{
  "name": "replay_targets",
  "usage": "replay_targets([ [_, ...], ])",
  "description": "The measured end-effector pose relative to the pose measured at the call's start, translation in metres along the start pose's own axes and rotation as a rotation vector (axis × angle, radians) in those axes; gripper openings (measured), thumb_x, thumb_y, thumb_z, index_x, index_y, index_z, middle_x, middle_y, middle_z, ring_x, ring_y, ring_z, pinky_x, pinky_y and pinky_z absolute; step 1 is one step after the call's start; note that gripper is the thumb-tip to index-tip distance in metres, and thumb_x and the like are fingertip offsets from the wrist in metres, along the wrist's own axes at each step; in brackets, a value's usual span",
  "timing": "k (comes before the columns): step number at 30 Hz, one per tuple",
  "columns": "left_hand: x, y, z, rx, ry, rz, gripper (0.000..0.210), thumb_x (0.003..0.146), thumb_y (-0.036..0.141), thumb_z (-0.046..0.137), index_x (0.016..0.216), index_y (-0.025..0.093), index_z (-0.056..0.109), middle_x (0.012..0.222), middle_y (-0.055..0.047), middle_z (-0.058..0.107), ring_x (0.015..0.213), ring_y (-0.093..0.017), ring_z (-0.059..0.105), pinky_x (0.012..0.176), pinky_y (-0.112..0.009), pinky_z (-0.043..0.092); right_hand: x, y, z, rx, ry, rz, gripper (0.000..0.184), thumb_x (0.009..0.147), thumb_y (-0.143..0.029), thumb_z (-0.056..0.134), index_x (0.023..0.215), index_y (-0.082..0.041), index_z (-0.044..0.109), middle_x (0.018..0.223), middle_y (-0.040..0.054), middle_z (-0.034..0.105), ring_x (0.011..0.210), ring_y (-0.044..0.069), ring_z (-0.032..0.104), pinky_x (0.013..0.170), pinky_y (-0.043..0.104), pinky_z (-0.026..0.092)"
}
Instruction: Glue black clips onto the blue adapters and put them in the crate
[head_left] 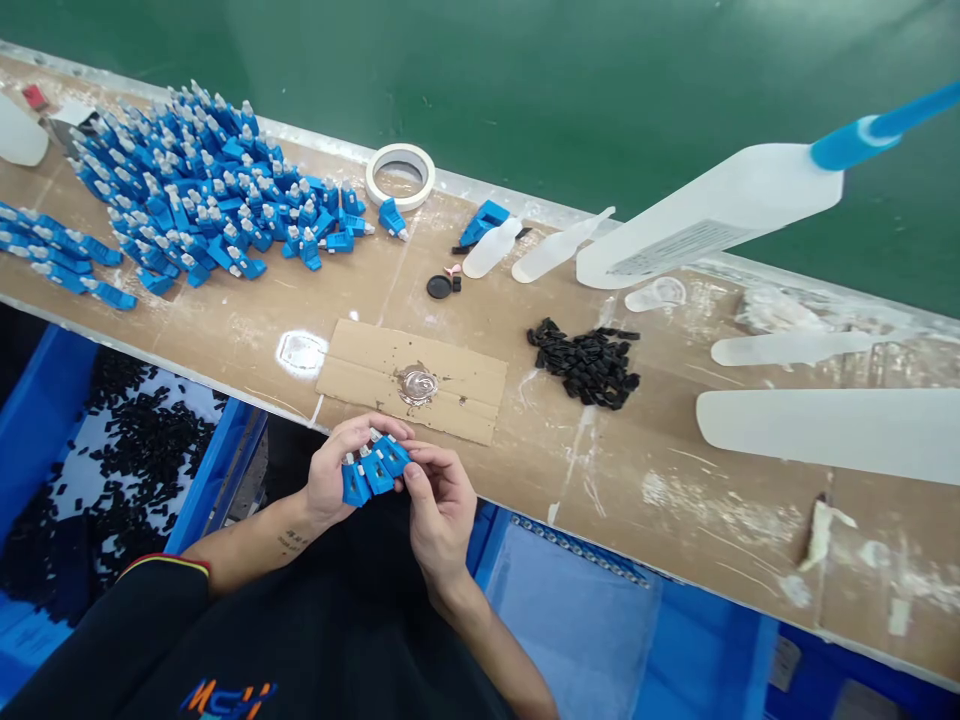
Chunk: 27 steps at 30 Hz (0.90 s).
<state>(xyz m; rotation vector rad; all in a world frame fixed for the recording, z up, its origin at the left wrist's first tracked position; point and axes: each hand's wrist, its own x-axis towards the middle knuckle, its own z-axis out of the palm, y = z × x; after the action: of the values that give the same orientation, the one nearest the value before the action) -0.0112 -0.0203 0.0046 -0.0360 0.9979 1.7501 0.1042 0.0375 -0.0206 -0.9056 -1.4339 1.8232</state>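
My left hand [330,475] is closed around several blue plastic parts with white tips [377,468], fanned out side by side above my lap. Thumb and fingers of my right hand [442,505] are pinched together against the end of the rightmost blue part; whether a small piece sits between them is hidden. Just beyond both hands, a cardboard strip [472,395] lies on the bench with a puddle of clear, shiny liquid [418,385] on it. Right of the strip is a heap of small black pieces [585,362].
A large pile of similar blue parts [202,190] covers the bench's left. A tape roll [400,177], a black cap [439,287], small squeeze bottles [491,248] and a large white bottle [705,215] stand or lie behind. Blue bins [214,470] sit below the front edge.
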Motion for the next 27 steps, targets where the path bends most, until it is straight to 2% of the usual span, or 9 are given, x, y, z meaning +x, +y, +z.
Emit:
replay_targets([
  [4,0.001,0.0,-0.002,-0.001,-0.005,-0.005,0.033,0.078,0.041,0.072,0.09,0.011,0.078,0.098,-0.014,0.071,0.075,-0.019,0.067,0.059,-0.025,0.057,-0.002,0.002,-0.002,-0.063,-0.04,0.003,0.014,0.1,-0.036,0.064,0.101,-0.022,0.064,0.094,0.0037,0.071,0.068,0.013,0.065,0.06,0.027,0.058],
  [6,0.002,0.0,-0.003,-0.02,0.008,0.008,0.032,0.076,0.039,0.074,0.091,0.011,0.078,0.098,-0.014,0.072,0.085,-0.02,0.069,0.071,-0.026,0.059,-0.005,0.003,-0.002,-0.174,-0.034,-0.084,0.012,0.1,-0.033,0.062,0.105,-0.023,0.067,0.103,0.0055,0.069,0.086,0.017,0.069,0.074,0.033,0.061],
  [8,0.002,0.0,-0.003,-0.053,0.012,0.003,0.029,0.076,0.036,0.074,0.089,0.01,0.077,0.097,-0.014,0.074,0.092,-0.021,0.07,0.084,-0.028,0.059,-0.008,0.005,-0.003,-0.308,0.002,-0.202,0.012,0.098,-0.029,0.063,0.108,-0.025,0.071,0.116,0.0079,0.063,0.11,0.023,0.065,0.093,0.042,0.059],
  [10,0.001,0.001,-0.005,-0.091,0.005,-0.015,0.027,0.078,0.034,0.073,0.09,0.011,0.076,0.093,-0.013,0.074,0.091,-0.021,0.071,0.086,-0.029,0.058,-0.01,0.006,-0.003,-0.388,0.005,-0.28,0.018,0.096,-0.025,0.065,0.113,-0.027,0.072,0.122,0.0088,0.058,0.12,0.026,0.06,0.101,0.047,0.055],
  [15,-0.002,0.002,-0.012,-0.098,-0.006,-0.023,0.028,0.076,0.027,0.077,0.101,0.015,0.072,0.092,-0.009,0.077,0.082,-0.021,0.072,0.078,-0.032,0.058,-0.004,0.008,-0.008,-0.345,-0.087,-0.284,0.024,0.094,-0.018,0.067,0.116,-0.027,0.069,0.116,0.0079,0.062,0.095,0.02,0.067,0.077,0.036,0.061],
  [19,-0.002,0.003,-0.012,-0.011,-0.018,0.006,0.016,0.075,0.021,0.079,0.089,0.015,0.073,0.095,-0.009,0.078,0.088,-0.021,0.073,0.085,-0.032,0.058,0.006,0.005,-0.011,-0.339,-0.134,-0.298,0.029,0.09,-0.017,0.072,0.117,-0.026,0.067,0.114,0.0079,0.066,0.096,0.021,0.07,0.079,0.035,0.063],
  [21,-0.001,0.005,-0.011,0.025,-0.02,0.025,0.02,0.076,0.022,0.078,0.095,0.014,0.077,0.099,-0.011,0.078,0.091,-0.021,0.072,0.086,-0.032,0.057,0.01,0.002,-0.011,-0.351,-0.158,-0.286,0.027,0.09,-0.019,0.074,0.115,-0.025,0.068,0.113,0.0086,0.068,0.098,0.022,0.071,0.079,0.035,0.063],
  [25,0.0,0.008,-0.008,-0.011,-0.05,0.026,0.036,0.079,0.033,0.074,0.109,0.013,0.077,0.11,-0.015,0.076,0.084,-0.022,0.069,0.065,-0.029,0.054,0.014,-0.006,-0.011,-0.229,-0.093,-0.168,0.013,0.095,-0.027,0.068,0.107,-0.023,0.068,0.101,0.0067,0.071,0.077,0.018,0.072,0.066,0.031,0.063],
  [27,-0.001,0.008,-0.007,-0.03,-0.026,0.056,0.035,0.081,0.038,0.071,0.107,0.014,0.076,0.107,-0.015,0.075,0.084,-0.022,0.068,0.063,-0.028,0.053,0.012,-0.009,-0.011,-0.181,-0.091,-0.124,0.014,0.096,-0.031,0.067,0.106,-0.022,0.068,0.094,0.0052,0.073,0.074,0.018,0.072,0.064,0.031,0.062],
])
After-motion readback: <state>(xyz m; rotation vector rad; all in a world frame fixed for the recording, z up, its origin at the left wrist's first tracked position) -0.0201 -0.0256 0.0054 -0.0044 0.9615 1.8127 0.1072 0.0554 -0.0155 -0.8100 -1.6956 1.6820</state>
